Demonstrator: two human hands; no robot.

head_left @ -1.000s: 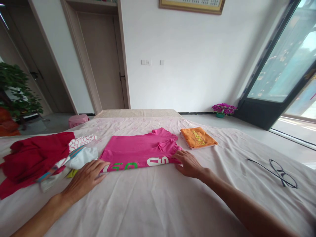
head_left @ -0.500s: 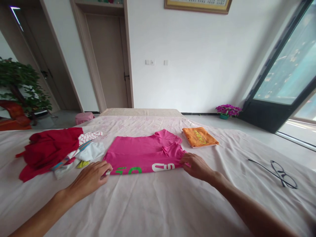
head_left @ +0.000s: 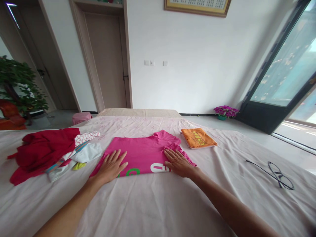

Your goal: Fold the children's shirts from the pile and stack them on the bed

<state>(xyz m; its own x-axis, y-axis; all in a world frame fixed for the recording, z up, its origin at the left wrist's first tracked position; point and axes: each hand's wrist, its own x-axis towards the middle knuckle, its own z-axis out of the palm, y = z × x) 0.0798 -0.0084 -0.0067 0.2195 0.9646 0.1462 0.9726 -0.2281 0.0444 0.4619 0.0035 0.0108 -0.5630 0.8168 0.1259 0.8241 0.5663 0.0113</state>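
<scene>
at the left of the pale cloth (head_left: 138, 204), a loose heap of clothes (head_left: 49, 144) is lying crumpled, apparently sitting aside so that it is not crowding the middle. next, the left hand (head_left: 111, 168) is resting palm down, its fingers spreading wide and gripping nothing. at centre, the pink shirt (head_left: 140, 148) is lying doubled, its lettered edge facing the wearer. the right hand (head_left: 179, 163) is resting flat near its sleeve end, fingers extending and lying closer together, also gripping nothing; the two palms are probably holding the fabric smooth from both ends. beyond, the orange garment (head_left: 199, 137) is lying folded, just beside a sleeve, and the glasses (head_left: 278, 174) are resting well apart, seemingly out of the way. counting: one heap, its overlapping pieces hiding their number; two hands; one pink shirt; one orange garment; one pair of glasses.
</scene>
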